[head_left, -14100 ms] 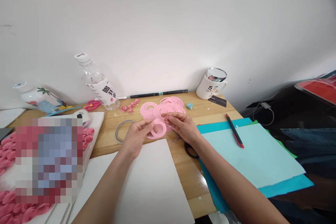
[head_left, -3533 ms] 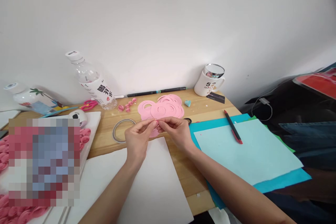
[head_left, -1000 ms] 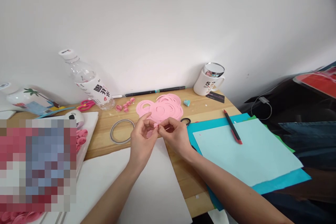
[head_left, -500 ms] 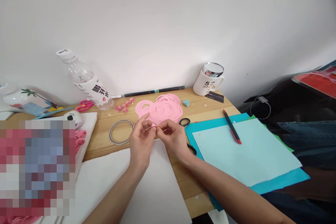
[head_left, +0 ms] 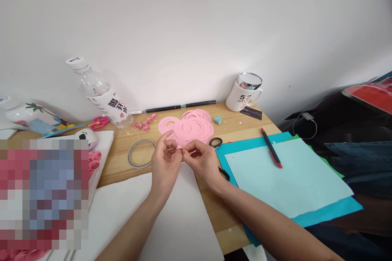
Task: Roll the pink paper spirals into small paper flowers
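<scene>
On the left, has small pink rolls (head_left: 150,120) on the wooden table (head_left: 118,159), then a tape ring (head_left: 129,155) just beside the left hand (head_left: 165,161). With that hand, grasps a small pink paper coil (head_left: 179,147) between thumb and fingertips; appears compact there, unlike the wide flat ring held earlier, so seems largely rolled up, though hard to judge how tightly. Beyond, shows stacked pink rings (head_left: 190,128). With the right hand (head_left: 201,161), grasps the same coil from the other side. Farther right, exposes more of the black scissors (head_left: 227,175) than earlier, then has a pen (head_left: 271,147) resting on a pale blue sheet (head_left: 288,183).
</scene>
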`<state>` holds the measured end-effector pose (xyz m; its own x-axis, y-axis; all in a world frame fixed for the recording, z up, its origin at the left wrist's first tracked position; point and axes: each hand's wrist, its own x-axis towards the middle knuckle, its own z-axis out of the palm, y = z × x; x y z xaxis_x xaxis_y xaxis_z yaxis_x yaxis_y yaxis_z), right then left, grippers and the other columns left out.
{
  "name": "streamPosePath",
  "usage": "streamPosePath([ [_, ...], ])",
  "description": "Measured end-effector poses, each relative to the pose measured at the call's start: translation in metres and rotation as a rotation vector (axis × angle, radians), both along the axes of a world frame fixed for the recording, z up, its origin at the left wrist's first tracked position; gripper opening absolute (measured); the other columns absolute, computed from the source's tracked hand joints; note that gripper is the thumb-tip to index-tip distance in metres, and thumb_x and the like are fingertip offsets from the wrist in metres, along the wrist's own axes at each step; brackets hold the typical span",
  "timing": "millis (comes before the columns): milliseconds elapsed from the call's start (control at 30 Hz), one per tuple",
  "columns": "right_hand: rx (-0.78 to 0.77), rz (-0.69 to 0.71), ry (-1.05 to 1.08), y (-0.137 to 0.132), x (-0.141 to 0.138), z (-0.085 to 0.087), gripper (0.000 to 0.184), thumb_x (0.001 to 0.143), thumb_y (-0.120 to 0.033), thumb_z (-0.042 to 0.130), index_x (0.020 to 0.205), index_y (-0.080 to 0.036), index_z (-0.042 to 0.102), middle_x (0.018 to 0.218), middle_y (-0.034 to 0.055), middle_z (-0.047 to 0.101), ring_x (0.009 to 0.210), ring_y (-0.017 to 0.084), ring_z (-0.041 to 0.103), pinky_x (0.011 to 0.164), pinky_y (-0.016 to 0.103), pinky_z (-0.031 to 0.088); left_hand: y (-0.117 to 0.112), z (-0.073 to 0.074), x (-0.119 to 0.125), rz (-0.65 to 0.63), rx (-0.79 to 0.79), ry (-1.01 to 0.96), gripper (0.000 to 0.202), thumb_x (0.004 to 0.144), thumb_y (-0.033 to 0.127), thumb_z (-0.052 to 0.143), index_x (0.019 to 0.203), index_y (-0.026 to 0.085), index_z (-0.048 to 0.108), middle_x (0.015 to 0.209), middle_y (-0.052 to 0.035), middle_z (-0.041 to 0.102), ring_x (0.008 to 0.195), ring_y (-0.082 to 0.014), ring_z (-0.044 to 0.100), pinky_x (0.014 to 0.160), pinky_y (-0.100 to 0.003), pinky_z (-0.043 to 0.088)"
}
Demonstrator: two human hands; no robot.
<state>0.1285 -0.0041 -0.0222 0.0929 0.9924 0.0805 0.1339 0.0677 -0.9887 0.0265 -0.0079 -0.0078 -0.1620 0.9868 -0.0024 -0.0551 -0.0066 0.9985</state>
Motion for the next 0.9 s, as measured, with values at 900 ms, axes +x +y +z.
streamPosePath([
  [900, 0.067, -0.067, -0.033, 0.005, 0.003, -0.003, 0.005, 0.067, -0.022, 0.059, 0.067, -0.018, 0.060, 0.091, 0.0051, 0.053, 0.082, 0.016, 0.056, 0.064, 0.027, 0.052, 0.005, -0.006, -0.011, -0.047, -0.014, 0.167, 0.019, 0.066, 0.028, 0.068, 0.081, 0.018, 0.073, 0.081, -0.0046, 0.072, 0.075, -0.0208, 0.067, 0.072, -0.034, 0.058],
])
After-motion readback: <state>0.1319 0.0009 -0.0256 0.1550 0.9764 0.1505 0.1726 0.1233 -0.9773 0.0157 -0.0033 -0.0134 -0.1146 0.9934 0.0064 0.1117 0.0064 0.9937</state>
